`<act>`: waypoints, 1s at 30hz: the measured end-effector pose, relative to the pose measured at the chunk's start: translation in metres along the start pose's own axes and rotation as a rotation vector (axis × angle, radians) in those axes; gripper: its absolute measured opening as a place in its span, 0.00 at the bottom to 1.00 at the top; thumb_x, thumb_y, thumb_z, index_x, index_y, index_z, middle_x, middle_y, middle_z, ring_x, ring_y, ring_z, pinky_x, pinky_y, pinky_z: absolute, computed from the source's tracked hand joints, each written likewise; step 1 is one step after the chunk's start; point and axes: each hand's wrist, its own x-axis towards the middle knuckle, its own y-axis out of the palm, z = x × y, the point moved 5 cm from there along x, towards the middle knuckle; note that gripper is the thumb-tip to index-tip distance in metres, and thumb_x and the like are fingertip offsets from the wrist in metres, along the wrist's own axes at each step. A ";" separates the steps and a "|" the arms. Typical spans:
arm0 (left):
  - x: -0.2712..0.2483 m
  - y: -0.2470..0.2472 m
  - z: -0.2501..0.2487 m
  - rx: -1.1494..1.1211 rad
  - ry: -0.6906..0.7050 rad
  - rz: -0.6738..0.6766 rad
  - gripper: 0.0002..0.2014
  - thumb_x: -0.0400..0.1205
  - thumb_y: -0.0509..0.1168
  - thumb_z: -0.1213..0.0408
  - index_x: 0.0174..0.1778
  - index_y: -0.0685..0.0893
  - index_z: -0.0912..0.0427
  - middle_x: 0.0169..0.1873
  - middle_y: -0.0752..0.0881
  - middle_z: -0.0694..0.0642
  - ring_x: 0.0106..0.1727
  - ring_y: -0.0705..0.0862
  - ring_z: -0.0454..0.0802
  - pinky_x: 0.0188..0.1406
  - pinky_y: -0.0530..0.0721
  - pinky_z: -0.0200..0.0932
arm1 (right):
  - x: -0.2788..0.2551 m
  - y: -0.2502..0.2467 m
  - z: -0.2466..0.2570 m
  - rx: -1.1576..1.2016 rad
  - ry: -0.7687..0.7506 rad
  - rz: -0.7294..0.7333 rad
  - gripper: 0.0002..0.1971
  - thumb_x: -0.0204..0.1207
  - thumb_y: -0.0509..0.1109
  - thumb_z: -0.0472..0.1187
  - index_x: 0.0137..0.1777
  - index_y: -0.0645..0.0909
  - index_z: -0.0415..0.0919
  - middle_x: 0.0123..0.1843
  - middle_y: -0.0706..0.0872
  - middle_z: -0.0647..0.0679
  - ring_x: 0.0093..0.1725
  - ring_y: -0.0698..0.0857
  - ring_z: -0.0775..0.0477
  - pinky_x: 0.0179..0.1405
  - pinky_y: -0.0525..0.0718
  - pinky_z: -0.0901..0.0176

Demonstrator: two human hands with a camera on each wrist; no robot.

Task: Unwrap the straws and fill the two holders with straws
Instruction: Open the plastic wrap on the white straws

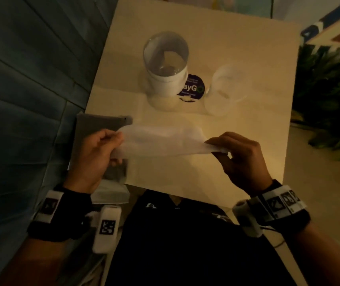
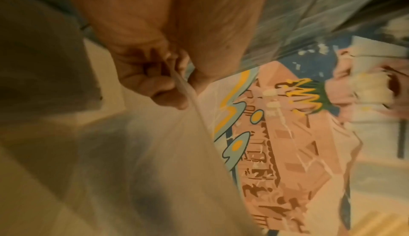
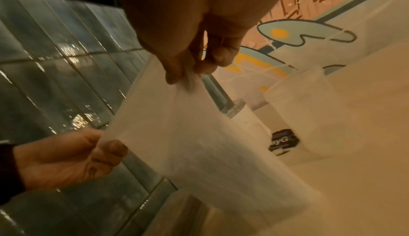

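A translucent white straw wrapper bag (image 1: 161,141) is stretched sideways above the near part of the table. My left hand (image 1: 117,140) pinches its left end and my right hand (image 1: 216,150) pinches its right end. The left wrist view shows the left hand (image 2: 170,85) gripping the bag (image 2: 155,152) by its edge. From the right wrist, the right hand (image 3: 190,72) pinches a corner of the bag (image 3: 199,143) and the left hand (image 3: 106,145) holds the far side. Single straws inside cannot be made out. A white holder with a clear top (image 1: 166,65) and a clear cup holder (image 1: 226,89) stand behind.
A dark purple round sticker (image 1: 191,89) lies on the cream table (image 1: 237,48) between the holders. A grey flat device (image 1: 101,124) overhangs the table's left edge. Dark green tiles (image 1: 31,79) line the left side, and plants (image 1: 330,100) stand at the right.
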 end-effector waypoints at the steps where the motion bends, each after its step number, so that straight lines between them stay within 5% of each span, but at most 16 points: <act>1: -0.009 -0.005 -0.005 0.012 0.067 -0.080 0.05 0.85 0.66 0.60 0.48 0.83 0.57 0.32 0.85 0.50 0.25 0.80 0.39 0.23 0.79 0.33 | 0.004 -0.001 0.002 0.041 -0.006 0.007 0.07 0.77 0.75 0.30 0.53 0.89 0.36 0.44 0.88 0.46 0.40 0.84 0.47 0.40 0.80 0.66; 3: -0.031 -0.008 -0.014 -0.016 0.186 -0.165 0.09 0.83 0.68 0.61 0.56 0.82 0.57 0.36 0.87 0.50 0.29 0.83 0.40 0.29 0.83 0.34 | 0.011 -0.002 0.007 0.067 -0.026 0.023 0.07 0.77 0.74 0.30 0.54 0.88 0.36 0.45 0.89 0.46 0.40 0.83 0.53 0.42 0.76 0.77; 6: -0.056 -0.004 -0.014 -0.046 0.238 -0.155 0.18 0.76 0.72 0.58 0.62 0.81 0.51 0.46 0.90 0.45 0.44 0.88 0.41 0.45 0.88 0.34 | 0.021 -0.005 0.013 0.076 -0.047 0.046 0.07 0.78 0.73 0.30 0.53 0.88 0.37 0.44 0.89 0.47 0.40 0.82 0.57 0.43 0.75 0.80; 9: -0.065 -0.006 -0.014 0.359 0.374 -0.301 0.24 0.72 0.74 0.48 0.62 0.82 0.50 0.61 0.82 0.49 0.60 0.84 0.48 0.58 0.83 0.39 | 0.029 -0.006 0.019 0.116 -0.059 0.043 0.06 0.80 0.70 0.37 0.52 0.88 0.40 0.43 0.89 0.51 0.41 0.83 0.57 0.44 0.77 0.78; 12: -0.068 0.009 -0.039 0.571 0.602 -0.387 0.22 0.77 0.74 0.50 0.64 0.83 0.56 0.68 0.76 0.54 0.68 0.76 0.50 0.68 0.75 0.41 | 0.035 0.001 0.024 0.145 -0.018 0.102 0.07 0.82 0.68 0.35 0.55 0.86 0.42 0.44 0.89 0.56 0.43 0.86 0.64 0.45 0.81 0.76; 16: -0.064 0.057 -0.069 0.614 0.829 -0.166 0.18 0.79 0.71 0.49 0.61 0.85 0.54 0.61 0.83 0.51 0.64 0.80 0.51 0.63 0.78 0.60 | 0.048 0.012 0.034 0.198 -0.041 0.128 0.07 0.83 0.67 0.32 0.56 0.83 0.40 0.45 0.90 0.56 0.42 0.87 0.63 0.44 0.83 0.73; 18: -0.058 0.077 -0.072 0.613 0.882 -0.094 0.16 0.79 0.71 0.50 0.59 0.86 0.54 0.57 0.86 0.51 0.60 0.82 0.49 0.61 0.78 0.61 | 0.054 0.011 0.041 0.240 -0.065 0.089 0.02 0.82 0.69 0.34 0.52 0.82 0.39 0.41 0.89 0.54 0.39 0.88 0.61 0.41 0.85 0.70; 24: -0.044 0.099 -0.073 0.543 0.947 -0.073 0.09 0.81 0.72 0.59 0.52 0.88 0.58 0.47 0.89 0.52 0.51 0.85 0.47 0.57 0.80 0.51 | 0.062 0.004 0.039 0.260 -0.050 0.106 0.07 0.80 0.72 0.32 0.54 0.88 0.40 0.40 0.90 0.53 0.41 0.89 0.60 0.43 0.84 0.73; 30: -0.045 0.113 -0.080 0.695 0.998 -0.021 0.09 0.82 0.67 0.56 0.48 0.87 0.58 0.41 0.88 0.52 0.45 0.81 0.47 0.51 0.67 0.40 | 0.059 -0.008 0.032 0.179 -0.112 0.133 0.07 0.79 0.73 0.33 0.53 0.90 0.40 0.41 0.89 0.55 0.41 0.88 0.58 0.43 0.87 0.68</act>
